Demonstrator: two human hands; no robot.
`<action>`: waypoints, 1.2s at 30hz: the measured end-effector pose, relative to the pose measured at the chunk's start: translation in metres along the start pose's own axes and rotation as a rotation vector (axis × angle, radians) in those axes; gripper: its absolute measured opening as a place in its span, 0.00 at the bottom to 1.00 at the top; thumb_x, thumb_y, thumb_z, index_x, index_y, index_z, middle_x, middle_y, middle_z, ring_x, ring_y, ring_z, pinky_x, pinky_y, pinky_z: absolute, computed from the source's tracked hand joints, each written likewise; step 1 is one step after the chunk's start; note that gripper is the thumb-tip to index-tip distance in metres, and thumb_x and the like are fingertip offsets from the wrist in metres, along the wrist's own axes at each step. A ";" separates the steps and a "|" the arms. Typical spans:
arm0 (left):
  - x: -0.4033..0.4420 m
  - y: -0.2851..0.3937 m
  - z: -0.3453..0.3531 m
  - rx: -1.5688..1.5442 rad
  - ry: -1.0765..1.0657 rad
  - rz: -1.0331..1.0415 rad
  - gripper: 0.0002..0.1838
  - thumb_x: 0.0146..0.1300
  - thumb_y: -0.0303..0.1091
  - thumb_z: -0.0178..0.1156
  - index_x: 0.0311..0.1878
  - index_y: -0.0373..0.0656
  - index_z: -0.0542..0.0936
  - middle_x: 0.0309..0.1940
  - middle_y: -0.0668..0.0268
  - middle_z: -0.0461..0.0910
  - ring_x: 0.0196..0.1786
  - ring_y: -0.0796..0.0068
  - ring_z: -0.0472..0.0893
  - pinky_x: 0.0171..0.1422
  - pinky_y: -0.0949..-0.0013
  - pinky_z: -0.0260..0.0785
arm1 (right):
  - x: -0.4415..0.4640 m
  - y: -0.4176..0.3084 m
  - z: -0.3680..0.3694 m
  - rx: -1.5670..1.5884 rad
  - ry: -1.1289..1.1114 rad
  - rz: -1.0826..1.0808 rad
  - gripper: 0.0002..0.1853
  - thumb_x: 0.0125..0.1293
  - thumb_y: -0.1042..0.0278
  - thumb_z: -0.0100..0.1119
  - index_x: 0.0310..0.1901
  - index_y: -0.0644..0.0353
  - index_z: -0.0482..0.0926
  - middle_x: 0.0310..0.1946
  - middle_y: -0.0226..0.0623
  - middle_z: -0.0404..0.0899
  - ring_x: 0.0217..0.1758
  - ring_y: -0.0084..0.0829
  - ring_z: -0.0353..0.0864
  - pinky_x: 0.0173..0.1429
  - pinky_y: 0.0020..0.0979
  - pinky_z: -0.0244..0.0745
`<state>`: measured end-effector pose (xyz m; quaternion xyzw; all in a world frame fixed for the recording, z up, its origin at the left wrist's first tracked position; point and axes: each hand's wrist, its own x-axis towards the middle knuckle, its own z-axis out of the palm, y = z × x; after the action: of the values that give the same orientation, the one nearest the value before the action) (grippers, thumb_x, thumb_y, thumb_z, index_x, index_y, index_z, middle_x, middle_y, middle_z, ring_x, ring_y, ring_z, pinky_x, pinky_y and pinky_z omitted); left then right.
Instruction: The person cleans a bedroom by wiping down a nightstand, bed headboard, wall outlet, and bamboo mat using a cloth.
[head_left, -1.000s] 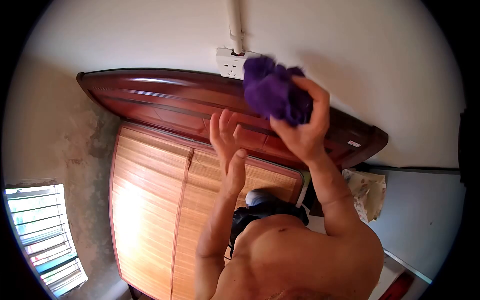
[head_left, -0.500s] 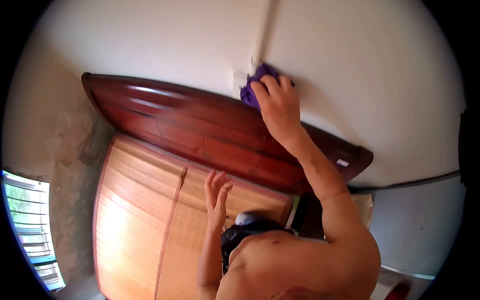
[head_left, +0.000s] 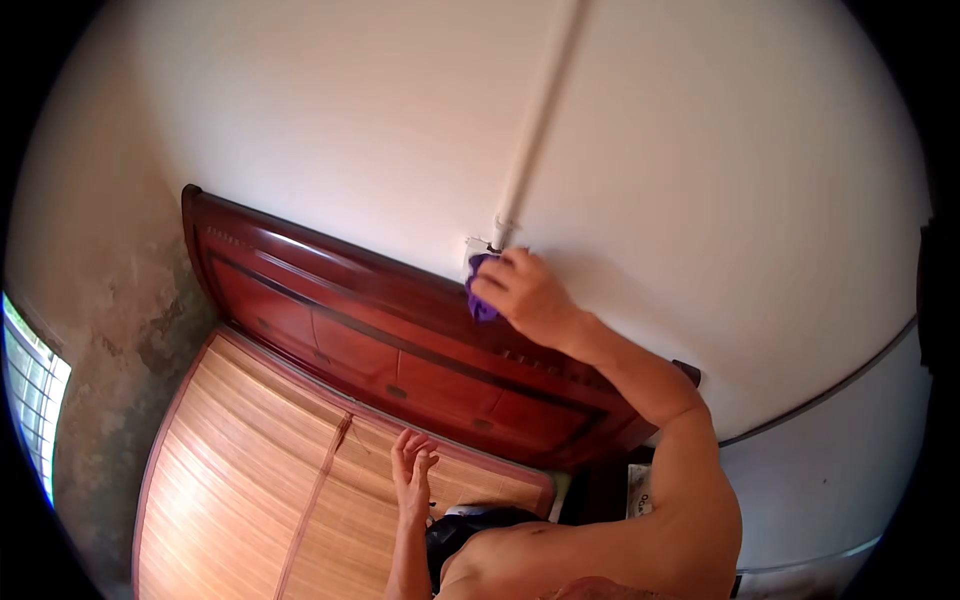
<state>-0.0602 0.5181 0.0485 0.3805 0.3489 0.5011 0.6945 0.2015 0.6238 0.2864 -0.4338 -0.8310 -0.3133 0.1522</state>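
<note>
My right hand is closed on a crumpled purple cloth, at the top edge of a dark red wooden headboard. Just behind the cloth, a white socket box is fixed to the wall, partly hidden by it. Lower down, my left hand hangs in the air over the bamboo mat on the bed. Its fingers are apart and slightly curled, with nothing in them.
A white conduit runs up the pale wall from the socket box. The wall on the left is stained, with a barred window. At the right stands a pale grey surface.
My right hand has shifted with the purple cloth from beside the conduit's lower end down onto the headboard's top edge. The view has tilted upward, showing more wall. My left hand stays open.
</note>
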 end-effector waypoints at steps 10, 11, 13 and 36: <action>-0.008 -0.006 -0.013 0.082 0.123 -0.013 0.31 0.71 0.47 0.59 0.70 0.41 0.63 0.57 0.61 0.74 0.56 0.70 0.77 0.58 0.66 0.73 | 0.138 0.122 -0.128 -0.689 0.455 0.019 0.19 0.59 0.72 0.56 0.53 0.59 0.75 0.52 0.42 0.72 0.58 0.43 0.68 0.56 0.43 0.68; -0.007 -0.007 -0.015 0.071 0.125 -0.001 0.31 0.71 0.46 0.58 0.70 0.41 0.63 0.57 0.61 0.74 0.55 0.70 0.77 0.58 0.66 0.73 | 0.132 0.133 -0.107 -0.774 0.564 -0.084 0.15 0.55 0.73 0.60 0.46 0.56 0.78 0.42 0.33 0.75 0.45 0.36 0.74 0.44 0.37 0.73; -0.002 -0.008 -0.012 0.071 0.142 -0.002 0.31 0.71 0.46 0.58 0.70 0.40 0.63 0.57 0.61 0.74 0.56 0.70 0.77 0.57 0.66 0.73 | 0.111 0.112 -0.080 -0.708 0.453 0.000 0.16 0.55 0.70 0.60 0.47 0.58 0.78 0.40 0.33 0.74 0.45 0.36 0.72 0.40 0.34 0.71; -0.011 -0.035 -0.036 0.165 0.182 -0.136 0.32 0.71 0.50 0.58 0.70 0.40 0.64 0.57 0.61 0.75 0.56 0.69 0.77 0.58 0.64 0.73 | 0.009 0.033 0.085 -0.358 -0.010 -0.002 0.13 0.54 0.69 0.61 0.42 0.60 0.79 0.36 0.35 0.75 0.45 0.36 0.72 0.44 0.36 0.72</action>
<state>-0.0788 0.5068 0.0022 0.3647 0.4755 0.4550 0.6587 0.2245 0.6986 0.2396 -0.4548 -0.7631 -0.4542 0.0680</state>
